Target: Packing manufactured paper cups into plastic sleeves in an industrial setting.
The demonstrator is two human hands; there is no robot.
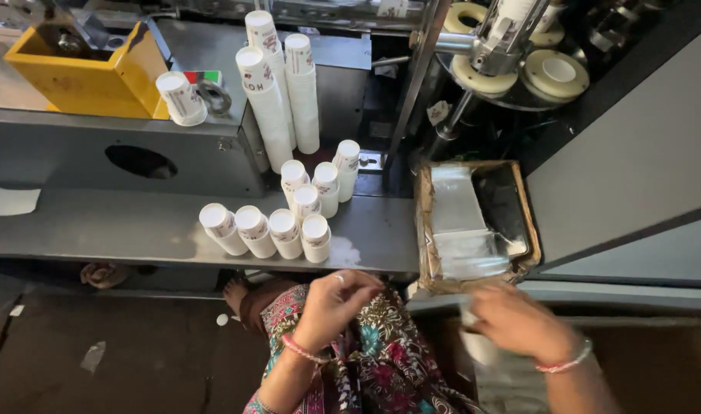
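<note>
My left hand (331,303) hovers over my lap with its fingers curled together; whether anything is pinched in them I cannot tell. My right hand (519,322) is just below the cardboard box (422,230) and closes over the top of a white stack of paper cups (479,349), which seems to sit in a clear plastic sleeve (511,383) running down beside my knee. Both wrists wear bangles. Short stacks of upturned white paper cups (285,230) stand in rows on the grey metal shelf (97,226), just beyond my left hand.
The cardboard box holds folded clear plastic bags (462,222). Tall cup stacks (278,92) lean against the grey machine housing (51,153). A yellow bin (90,77) sits at the back left, and a single cup (182,98) lies beside it. Round cup moulds (554,73) turn at the back right. A bare foot (235,291) shows under the shelf.
</note>
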